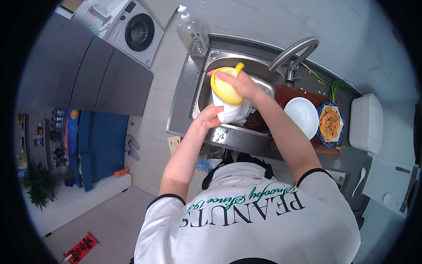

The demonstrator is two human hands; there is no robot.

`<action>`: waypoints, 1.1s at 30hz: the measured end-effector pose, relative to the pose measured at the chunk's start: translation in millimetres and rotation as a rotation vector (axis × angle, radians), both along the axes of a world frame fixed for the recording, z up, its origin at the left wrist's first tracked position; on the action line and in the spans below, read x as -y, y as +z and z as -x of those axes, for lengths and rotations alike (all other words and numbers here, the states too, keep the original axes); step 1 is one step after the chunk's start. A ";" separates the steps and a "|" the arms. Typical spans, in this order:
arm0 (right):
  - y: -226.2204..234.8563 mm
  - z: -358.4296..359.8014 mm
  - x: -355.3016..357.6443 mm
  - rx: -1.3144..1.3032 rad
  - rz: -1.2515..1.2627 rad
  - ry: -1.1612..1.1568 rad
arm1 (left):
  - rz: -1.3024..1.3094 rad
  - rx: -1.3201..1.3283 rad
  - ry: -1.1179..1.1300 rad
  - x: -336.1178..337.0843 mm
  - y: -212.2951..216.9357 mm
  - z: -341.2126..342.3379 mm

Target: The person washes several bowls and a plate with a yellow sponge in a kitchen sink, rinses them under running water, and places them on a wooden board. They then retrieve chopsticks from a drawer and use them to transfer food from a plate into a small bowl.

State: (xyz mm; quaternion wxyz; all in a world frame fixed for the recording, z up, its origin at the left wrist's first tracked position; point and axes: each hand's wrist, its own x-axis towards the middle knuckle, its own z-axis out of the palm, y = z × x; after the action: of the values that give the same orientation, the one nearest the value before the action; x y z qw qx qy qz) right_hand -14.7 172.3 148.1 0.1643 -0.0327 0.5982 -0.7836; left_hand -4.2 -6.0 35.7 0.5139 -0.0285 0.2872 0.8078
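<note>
Over the sink, my left hand is closed on the lower part of a white ribbed piece. My right hand grips a round yellow piece with a pale middle and a stubby yellow tab, tilted against the top of the white one. I cannot tell whether the two pieces are joined. Partly hidden behind them is a clear dish in the basin. Something dark red lies at the basin's near right, beneath my right forearm.
A curved faucet rises behind the basin. At right, a brown board bears a white bowl and a blue-rimmed plate of orange food. Green onions lie behind. A clear pump bottle stands back left; a white bin stands far right.
</note>
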 end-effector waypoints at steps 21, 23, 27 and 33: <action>-16.8 -1.7 -0.6 -0.128 0.115 0.079 | -0.328 0.456 0.011 -16.6 24.9 -17.4; -15.8 -8.3 -3.2 -0.121 0.138 0.087 | -0.420 0.486 0.120 -19.0 32.3 -19.1; -14.0 -12.7 4.0 -0.490 -0.177 0.067 | -0.038 0.571 0.357 -19.7 38.7 -20.6; -17.9 5.7 13.3 -0.138 0.002 0.005 | -0.237 0.403 0.044 -10.5 24.9 -8.0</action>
State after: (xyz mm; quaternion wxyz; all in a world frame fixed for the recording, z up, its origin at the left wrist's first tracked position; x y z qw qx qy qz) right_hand -20.4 158.9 130.2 0.1249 -0.0883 0.6073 -0.7796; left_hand 3.7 4.5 60.5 0.5431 -0.1350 0.0811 0.8248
